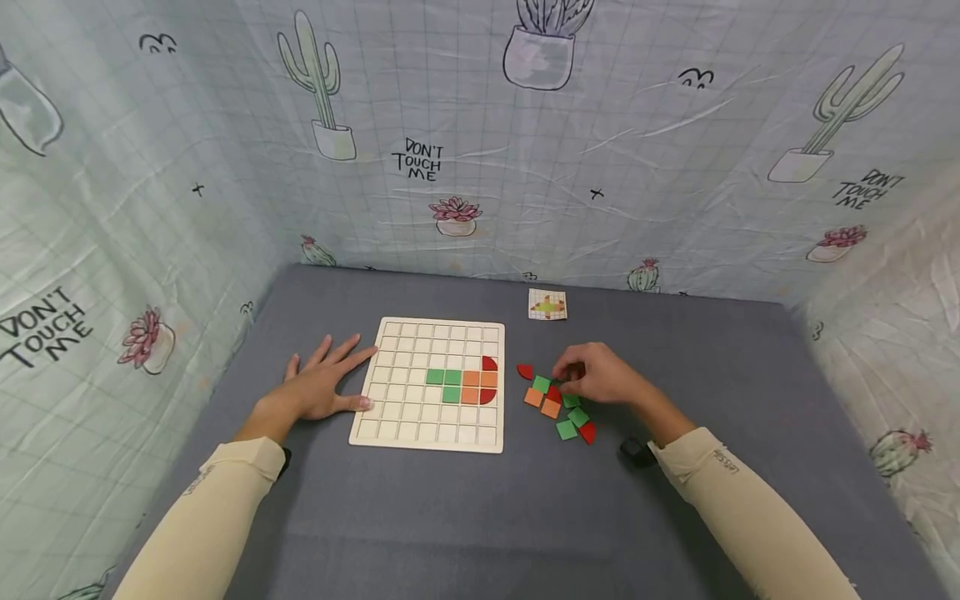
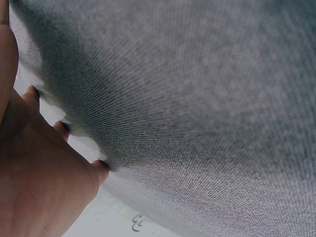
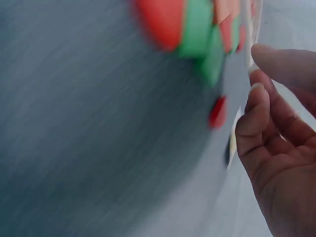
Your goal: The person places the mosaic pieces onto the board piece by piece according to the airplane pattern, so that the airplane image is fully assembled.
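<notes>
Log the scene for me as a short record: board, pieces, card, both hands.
Board: gridded, lying flat
Placed pieces: three green, three orange, two red
Loose pieces: green, orange and red, right of the board
Card: beyond the loose pieces, patterned
Left hand: spread, touching the board's left edge
Right hand: over the loose pieces, fingers bent, no piece visible in them

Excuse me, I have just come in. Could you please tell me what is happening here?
A person is working with coloured pieces on a grid board. The left hand touches the board's left edge. The right hand is at the loose pieces beside the board, fingers curled; I cannot tell whether it holds one. Green, orange and red pieces already sit together on the board's right side. A small picture card lies farther back.
</notes>
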Demonstrator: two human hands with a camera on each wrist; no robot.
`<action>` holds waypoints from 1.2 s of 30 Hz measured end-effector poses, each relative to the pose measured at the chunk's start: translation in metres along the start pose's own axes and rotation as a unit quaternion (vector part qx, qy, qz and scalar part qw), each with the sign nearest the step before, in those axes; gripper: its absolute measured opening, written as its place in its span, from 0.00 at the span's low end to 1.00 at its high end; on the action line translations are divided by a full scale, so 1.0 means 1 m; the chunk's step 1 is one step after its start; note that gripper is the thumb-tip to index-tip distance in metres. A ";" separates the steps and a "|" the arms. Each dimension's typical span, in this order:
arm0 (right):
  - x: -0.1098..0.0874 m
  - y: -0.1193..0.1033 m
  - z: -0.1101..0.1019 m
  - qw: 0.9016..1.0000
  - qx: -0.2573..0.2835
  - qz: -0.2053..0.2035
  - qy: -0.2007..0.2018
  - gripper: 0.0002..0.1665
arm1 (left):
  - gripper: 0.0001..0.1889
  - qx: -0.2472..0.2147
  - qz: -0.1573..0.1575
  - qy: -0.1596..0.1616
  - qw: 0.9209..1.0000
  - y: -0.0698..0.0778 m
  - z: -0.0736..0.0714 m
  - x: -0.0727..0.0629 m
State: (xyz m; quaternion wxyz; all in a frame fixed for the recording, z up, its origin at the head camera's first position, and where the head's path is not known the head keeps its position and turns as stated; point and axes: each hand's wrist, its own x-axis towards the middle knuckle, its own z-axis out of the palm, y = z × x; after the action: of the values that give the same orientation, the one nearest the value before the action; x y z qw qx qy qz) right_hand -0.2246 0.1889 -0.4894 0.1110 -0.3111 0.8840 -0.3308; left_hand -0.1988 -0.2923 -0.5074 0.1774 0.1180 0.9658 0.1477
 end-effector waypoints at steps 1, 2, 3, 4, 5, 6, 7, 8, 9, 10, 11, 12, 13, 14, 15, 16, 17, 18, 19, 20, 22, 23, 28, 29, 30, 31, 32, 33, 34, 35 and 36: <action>-0.006 0.004 -0.001 1.000 -0.002 0.002 -0.001 0.09 | 0.52 0.000 0.000 -0.001 1.000 0.000 0.000 0.000; -0.011 0.009 -0.002 1.000 -0.005 0.004 -0.002 0.10 | 0.52 0.000 -0.001 -0.002 1.000 0.000 0.001 0.001; -0.015 0.013 -0.003 1.000 -0.006 0.006 -0.003 0.11 | 0.53 0.000 0.000 -0.002 1.000 -0.001 0.001 0.001; -0.019 0.016 -0.003 1.000 -0.008 0.006 -0.005 0.12 | 0.53 0.001 -0.001 -0.003 1.000 -0.001 0.001 0.002; -0.023 0.019 -0.003 1.000 -0.009 0.006 -0.007 0.13 | 0.53 0.002 -0.001 -0.005 1.000 -0.001 0.001 0.002; -0.025 0.022 -0.002 1.000 -0.010 0.008 -0.008 0.14 | 0.53 0.002 -0.002 -0.006 1.000 -0.001 0.001 0.002; -0.027 0.024 -0.002 1.000 -0.010 0.007 -0.010 0.15 | 0.53 0.004 -0.003 -0.006 1.000 -0.002 0.000 0.002; -0.028 0.025 -0.001 1.000 -0.013 0.005 -0.010 0.16 | 0.53 0.003 -0.002 -0.006 1.000 -0.002 -0.001 0.002; -0.028 0.027 0.000 1.000 -0.015 0.003 -0.011 0.16 | 0.53 0.003 -0.002 -0.007 1.000 -0.002 -0.002 0.003; -0.028 0.027 0.001 1.000 -0.017 0.000 -0.011 0.17 | 0.53 0.004 -0.004 -0.008 1.000 -0.002 -0.002 0.003; -0.028 0.028 0.002 1.000 -0.017 -0.001 -0.012 0.18 | 0.53 0.003 -0.003 -0.008 1.000 -0.002 -0.003 0.002; -0.027 0.028 0.002 1.000 -0.020 -0.002 -0.012 0.18 | 0.53 0.001 -0.002 -0.008 1.000 -0.002 -0.003 0.002; -0.027 0.028 0.003 1.000 -0.023 -0.002 -0.014 0.18 | 0.53 0.000 -0.002 -0.008 1.000 -0.002 -0.003 0.002; -0.026 0.028 0.004 1.000 -0.027 -0.002 -0.015 0.17 | 0.53 0.000 -0.003 -0.008 1.000 -0.002 -0.003 0.001; -0.026 0.029 0.004 0.999 -0.028 -0.001 -0.018 0.17 | 0.53 0.000 -0.004 -0.010 1.000 -0.002 -0.003 0.001; -0.026 0.028 0.005 0.999 -0.031 0.002 -0.021 0.16 | 0.53 0.000 -0.004 -0.011 1.000 -0.001 -0.003 0.001; -0.026 0.028 0.005 0.999 -0.034 0.004 -0.023 0.16 | 0.52 -0.001 -0.003 -0.011 1.000 -0.001 -0.003 0.001; -0.026 0.028 0.005 0.999 -0.040 0.001 -0.024 0.14 | 0.52 -0.001 -0.004 -0.012 1.000 -0.001 -0.003 0.001; -0.026 0.027 0.005 0.999 -0.043 0.000 -0.026 0.13 | 0.52 0.000 -0.004 -0.013 1.000 -0.001 -0.002 0.001; -0.026 0.027 0.005 0.999 -0.047 -0.004 -0.026 0.12 | 0.53 0.002 -0.005 -0.014 1.000 -0.001 -0.002 0.002; -0.026 0.025 0.006 0.998 -0.060 -0.013 -0.026 0.11 | 0.53 0.002 -0.004 -0.013 1.000 -0.001 -0.001 0.002; -0.026 0.025 0.006 0.997 -0.066 -0.019 -0.025 0.10 | 0.53 0.003 -0.004 -0.013 1.000 -0.002 0.000 0.002; -0.027 0.021 0.007 0.995 -0.093 -0.025 -0.011 0.08 | 0.53 -0.002 -0.001 -0.013 1.000 -0.002 0.000 0.003; -0.027 0.021 0.007 0.995 -0.096 -0.025 -0.008 0.08 | 0.53 -0.001 -0.001 -0.012 1.000 -0.002 0.000 0.003; -0.027 0.019 0.007 0.995 -0.098 -0.026 -0.005 0.08 | 0.53 -0.002 -0.001 -0.012 1.000 -0.002 -0.001 0.003; -0.027 0.018 0.007 0.995 -0.098 -0.027 -0.004 0.07 | 0.53 -0.002 -0.001 -0.012 1.000 -0.002 -0.001 0.003; -0.027 0.018 0.007 0.995 -0.099 -0.028 -0.002 0.08 | 0.53 -0.002 -0.001 -0.012 1.000 -0.001 -0.001 0.002; -0.026 0.017 0.007 0.995 -0.099 -0.031 -0.002 0.08 | 0.53 -0.002 -0.002 -0.013 1.000 -0.001 -0.001 0.002; -0.026 0.016 0.007 0.995 -0.098 -0.033 -0.001 0.08 | 0.53 -0.001 -0.003 -0.013 1.000 -0.001 -0.001 0.002; -0.026 0.016 0.007 0.995 -0.096 -0.033 -0.001 0.08 | 0.53 0.000 -0.003 -0.014 1.000 -0.001 -0.001 0.002; -0.026 0.015 0.007 0.995 -0.094 -0.034 0.000 0.08 | 0.53 0.000 -0.003 -0.014 1.000 0.000 -0.001 0.001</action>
State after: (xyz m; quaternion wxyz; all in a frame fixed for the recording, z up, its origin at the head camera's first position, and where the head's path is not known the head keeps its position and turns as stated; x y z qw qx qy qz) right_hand -0.2088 0.2098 -0.5048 0.0696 -0.3501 0.9001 -0.2496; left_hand -0.2006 -0.2925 -0.5072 0.1910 0.1175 0.9636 0.1457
